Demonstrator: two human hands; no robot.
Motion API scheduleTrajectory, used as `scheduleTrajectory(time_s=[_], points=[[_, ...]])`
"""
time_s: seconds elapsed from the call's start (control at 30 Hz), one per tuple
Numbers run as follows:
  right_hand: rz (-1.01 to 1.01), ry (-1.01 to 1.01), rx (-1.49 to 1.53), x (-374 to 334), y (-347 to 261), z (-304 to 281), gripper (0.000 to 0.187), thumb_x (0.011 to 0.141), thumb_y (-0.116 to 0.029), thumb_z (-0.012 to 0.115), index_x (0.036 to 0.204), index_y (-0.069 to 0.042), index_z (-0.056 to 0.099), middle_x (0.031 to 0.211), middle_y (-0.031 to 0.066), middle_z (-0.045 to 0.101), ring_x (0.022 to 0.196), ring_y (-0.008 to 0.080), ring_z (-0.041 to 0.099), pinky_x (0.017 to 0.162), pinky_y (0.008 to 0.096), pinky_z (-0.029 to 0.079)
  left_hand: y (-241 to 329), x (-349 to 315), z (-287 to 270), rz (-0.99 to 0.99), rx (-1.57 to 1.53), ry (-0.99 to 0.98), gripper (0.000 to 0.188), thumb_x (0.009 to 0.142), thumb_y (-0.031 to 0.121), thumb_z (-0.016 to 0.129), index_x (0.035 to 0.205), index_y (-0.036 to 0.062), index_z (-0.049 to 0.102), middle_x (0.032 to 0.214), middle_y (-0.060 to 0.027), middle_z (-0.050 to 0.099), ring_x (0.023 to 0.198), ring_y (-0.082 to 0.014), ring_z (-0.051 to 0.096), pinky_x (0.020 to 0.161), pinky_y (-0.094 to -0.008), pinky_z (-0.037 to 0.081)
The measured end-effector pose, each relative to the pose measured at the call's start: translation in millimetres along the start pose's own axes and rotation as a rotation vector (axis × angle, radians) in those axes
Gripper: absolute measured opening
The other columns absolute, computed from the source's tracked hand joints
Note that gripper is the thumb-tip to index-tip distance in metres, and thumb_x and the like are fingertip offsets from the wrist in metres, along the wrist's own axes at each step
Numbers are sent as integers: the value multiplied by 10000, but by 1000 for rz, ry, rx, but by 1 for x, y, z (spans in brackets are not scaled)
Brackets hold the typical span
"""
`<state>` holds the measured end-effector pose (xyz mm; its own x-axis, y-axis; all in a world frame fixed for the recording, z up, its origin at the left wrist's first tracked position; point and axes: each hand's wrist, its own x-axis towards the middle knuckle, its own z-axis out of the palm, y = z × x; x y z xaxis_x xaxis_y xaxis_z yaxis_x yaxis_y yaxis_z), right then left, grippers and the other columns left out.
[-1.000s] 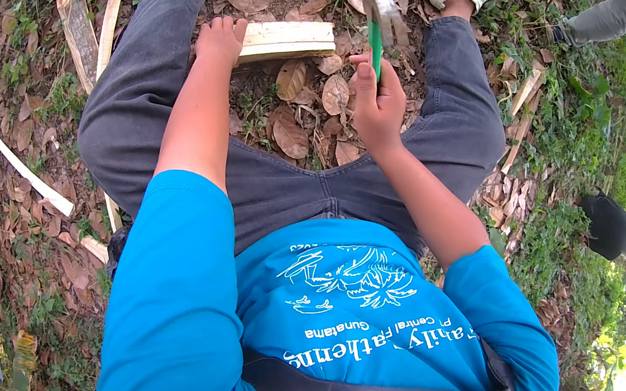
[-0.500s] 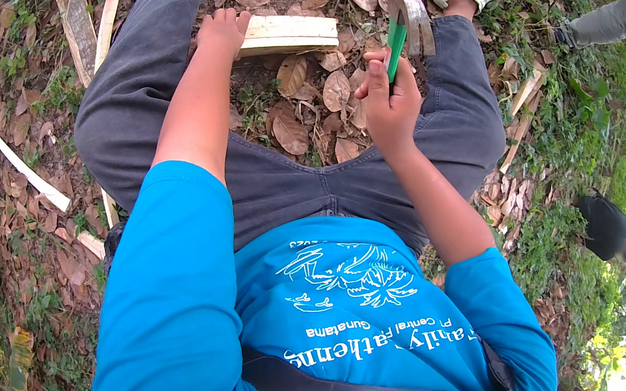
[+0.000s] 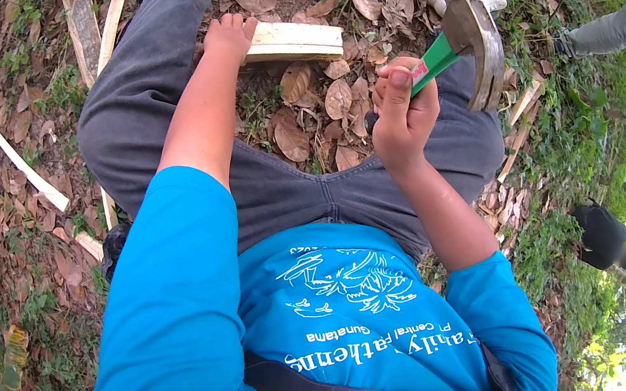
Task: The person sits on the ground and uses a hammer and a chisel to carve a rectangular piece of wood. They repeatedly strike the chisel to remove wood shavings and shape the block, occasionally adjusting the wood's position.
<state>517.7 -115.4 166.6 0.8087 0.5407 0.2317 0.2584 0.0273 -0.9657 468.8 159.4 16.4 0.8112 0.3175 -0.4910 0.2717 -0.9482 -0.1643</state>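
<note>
As the head view looks down the body of someone seated outdoors, I see a bright blue short-sleeved shirt [image 3: 169,305] and dark grey trousers [image 3: 145,99], the legs parted over brown fallen leaves [image 3: 291,137]. Between the legs, toward the feet, lies a thick, pale, straight-edged piece of wood [image 3: 294,41]. The bare left hand [image 3: 227,39] rests on its left end, fingers bent over it; their undersides are hidden, so I cannot tell whether they pinch the wood. The bare right hand [image 3: 405,114] is closed around the green handle of a steel-headed claw hammer [image 3: 465,26], thumb along the grip. The hammer is raised near the right knee, well apart from the wood, its claw pointing down toward the body. A long, curved, whitish wooden strip [image 3: 12,152] lies at left; at far right shows another person's grey-green trouser leg [image 3: 615,32].
</note>
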Motion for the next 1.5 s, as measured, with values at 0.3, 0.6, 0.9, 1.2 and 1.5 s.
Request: scheduleTrajectory(time_s=[0.3,0.6,0.9,1.2,1.5], points=[[318,-64,-520,0,70,-13,341,1056,-289,526,884,0,580,641,112,553,578,238,561,560,395,420,4,13,15,20,-22,54,913,803,270,816,1540,90,307,1420,-147,457,1345,-312,425,1058,-437,400],[203,-154,-449,-3,80,-27,355,1064,-312,503,868,-23,566,664,102,591,597,240,579,556,353,430,3,8,-1,24,-9,7,931,809,229,790,1566,98,264,1438,-145,448,1342,-308,423,1064,-429,395],[167,82,-68,25,3,-19,346,1051,-298,558,853,-17,589,617,51,491,580,103,475,553,286,392,-4,9,2,26,25,36,984,767,315,846,1548,92,291,1391,-127,484,1306,-298,451,1040,-426,418],[328,-185,-734,3,131,-36,416,1044,-327,554,797,6,586,629,88,544,578,176,531,570,363,428,2,26,14,17,22,101,849,863,209,727,1574,99,276,1432,-144,465,1336,-306,428,1054,-437,401],[-83,-44,-161,12,34,-21,404,1064,-303,531,772,-25,544,579,25,514,502,160,501,497,327,384,2,14,-1,27,62,-2,919,838,218,752,1592,110,238,1410,-135,467,1318,-299,439,1057,-422,392]])
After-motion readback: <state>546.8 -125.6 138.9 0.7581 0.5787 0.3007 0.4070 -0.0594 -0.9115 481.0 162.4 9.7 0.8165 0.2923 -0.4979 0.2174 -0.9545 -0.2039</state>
